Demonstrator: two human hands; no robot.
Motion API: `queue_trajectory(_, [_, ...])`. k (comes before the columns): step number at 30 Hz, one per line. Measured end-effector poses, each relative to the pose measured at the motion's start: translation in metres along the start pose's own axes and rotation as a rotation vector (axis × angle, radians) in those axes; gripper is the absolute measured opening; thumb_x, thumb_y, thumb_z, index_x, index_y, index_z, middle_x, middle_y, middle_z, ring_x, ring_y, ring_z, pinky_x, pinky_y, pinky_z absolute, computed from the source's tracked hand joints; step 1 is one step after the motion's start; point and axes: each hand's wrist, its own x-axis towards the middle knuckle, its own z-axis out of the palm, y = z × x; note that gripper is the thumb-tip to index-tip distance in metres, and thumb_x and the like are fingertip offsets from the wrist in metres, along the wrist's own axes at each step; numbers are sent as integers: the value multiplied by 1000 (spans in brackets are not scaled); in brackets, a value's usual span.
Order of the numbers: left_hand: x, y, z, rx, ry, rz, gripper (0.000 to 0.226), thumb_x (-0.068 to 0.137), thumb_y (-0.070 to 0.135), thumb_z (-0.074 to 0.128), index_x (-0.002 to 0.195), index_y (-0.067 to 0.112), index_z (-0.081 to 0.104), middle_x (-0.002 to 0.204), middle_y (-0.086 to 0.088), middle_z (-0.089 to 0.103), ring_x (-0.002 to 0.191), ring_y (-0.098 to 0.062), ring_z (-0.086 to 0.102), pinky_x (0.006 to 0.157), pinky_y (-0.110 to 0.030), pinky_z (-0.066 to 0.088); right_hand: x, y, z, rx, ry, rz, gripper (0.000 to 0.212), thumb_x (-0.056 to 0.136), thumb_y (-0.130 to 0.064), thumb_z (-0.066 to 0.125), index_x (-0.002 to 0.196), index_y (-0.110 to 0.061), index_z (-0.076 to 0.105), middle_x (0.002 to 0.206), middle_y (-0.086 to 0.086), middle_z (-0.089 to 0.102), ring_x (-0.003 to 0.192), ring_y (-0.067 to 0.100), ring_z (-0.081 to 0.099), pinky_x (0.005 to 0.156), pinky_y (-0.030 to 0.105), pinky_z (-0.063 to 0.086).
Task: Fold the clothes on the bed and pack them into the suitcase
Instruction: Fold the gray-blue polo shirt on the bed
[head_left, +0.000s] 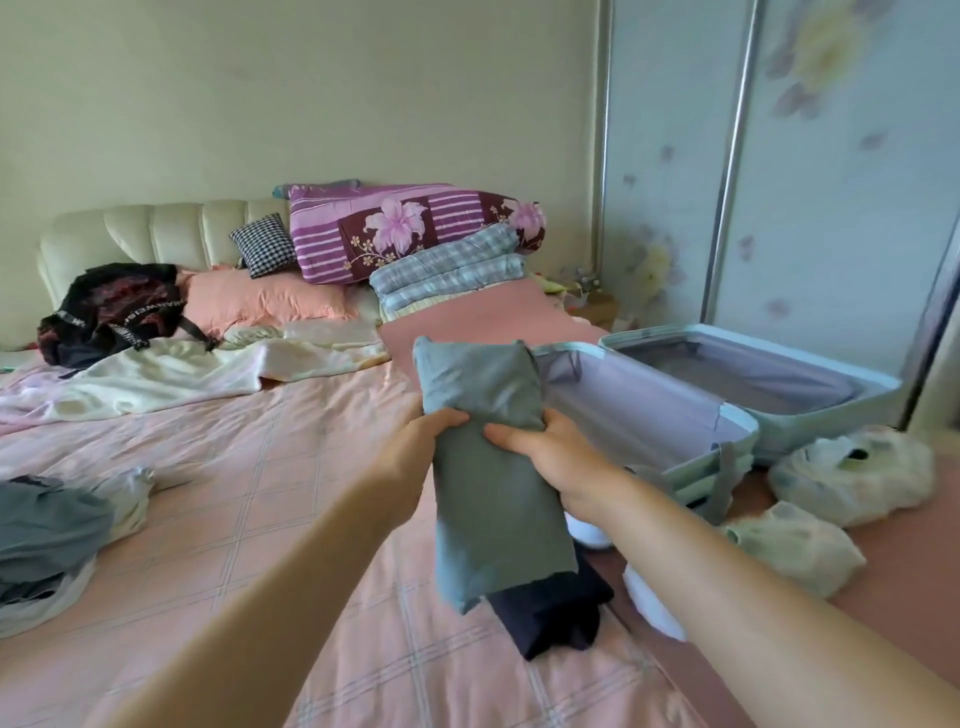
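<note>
Above the bed's (260, 467) edge, beside the open suitcase (644, 410), left hand (434, 431) and right hand (550, 452) each grip the folded grey garment (493, 467) mid-length; soft, light cloth (likely floppy), so support it underneath to keep folds intact

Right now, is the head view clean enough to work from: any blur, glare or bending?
Head view: soft, even light, no harsh shadows; the wardrobe rail bows from the wide lens; the grey garment, left hand and right hand read clearly.
</note>
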Motion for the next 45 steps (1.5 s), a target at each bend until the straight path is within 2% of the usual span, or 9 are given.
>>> queue_trajectory(2, [32, 4, 20, 114, -33, 45, 26, 97, 13, 56, 122, 21, 57, 113, 3, 68, 98, -8, 63, 77, -21, 47, 31, -19, -32, -87, 69, -26, 47, 75, -31, 87, 117, -17, 69, 102, 5, 77, 94, 27, 75, 91, 49, 58])
queue_trajectory(6, [87, -5, 39, 269, 69, 88, 37, 99, 24, 56, 134, 23, 44, 124, -1, 57, 115, -20, 54, 87, -30, 40, 82, -47, -85, -249, 233, -110, 65, 62, -42, 89, 120, -23, 65, 107, -5, 75, 96, 19, 73, 90, 43, 58])
queue_trajectory(11, [134, -34, 60, 489, 78, 154, 55, 97, 20, 56, 146, 25, 32, 135, 1, 52, 113, -16, 56, 85, -33, 50, 136, -35, -123, -437, 367, -130, 52, 74, -37, 85, 118, -23, 62, 107, -8, 69, 96, 15, 66, 85, 34, 55])
queue_trajectory(17, [166, -71, 69, 808, 12, 184, 62, 94, 24, 56, 149, 27, 28, 143, 4, 49, 124, -21, 51, 104, -44, 45, 153, 15, -144, -576, 164, 131, 39, 75, -36, 85, 109, -24, 70, 98, -6, 75, 96, 16, 70, 91, 39, 56])
queue_trajectory(21, [178, -88, 79, 1099, -53, 241, 56, 96, 30, 48, 149, 27, 30, 146, 4, 45, 131, -22, 43, 112, -41, 32, 152, 44, -145, -615, -71, 464, 56, 76, -50, 82, 118, -17, 68, 106, 4, 76, 96, 25, 73, 92, 46, 58])
queue_trajectory(25, [185, -103, 88, 1340, -172, 287, 49, 98, 30, 40, 147, 32, 36, 150, 5, 41, 136, -21, 37, 115, -40, 23, 151, 57, -130, -871, -85, 281, 52, 93, -53, 61, 135, -23, 54, 132, 0, 61, 108, 18, 60, 96, 32, 46])
queue_trajectory(29, [196, -103, 96, 1467, -312, 207, 49, 97, 29, 40, 145, 35, 41, 150, 3, 44, 133, -24, 42, 116, -41, 24, 150, 65, -135, -1094, -75, 146, 72, 96, -54, 51, 156, -25, 24, 156, 8, 37, 139, 29, 42, 115, 41, 34])
queue_trajectory(37, [224, -99, 116, 1543, -662, 4, 55, 98, 15, 33, 148, 38, 40, 154, 0, 38, 138, -28, 39, 115, -46, 32, 145, 65, -130, -1053, -204, 229, 64, 103, -33, 43, 159, -14, 19, 159, 11, 35, 143, 27, 37, 118, 39, 28])
queue_trajectory(45, [230, -107, 128, 1739, -703, -252, 57, 103, 23, 29, 157, 35, 16, 164, -5, 19, 150, -29, 20, 119, -44, 19, 142, 71, -127, -1030, -295, 448, 90, 80, -40, 36, 160, -28, -4, 164, 12, 20, 149, 35, 22, 120, 55, 19])
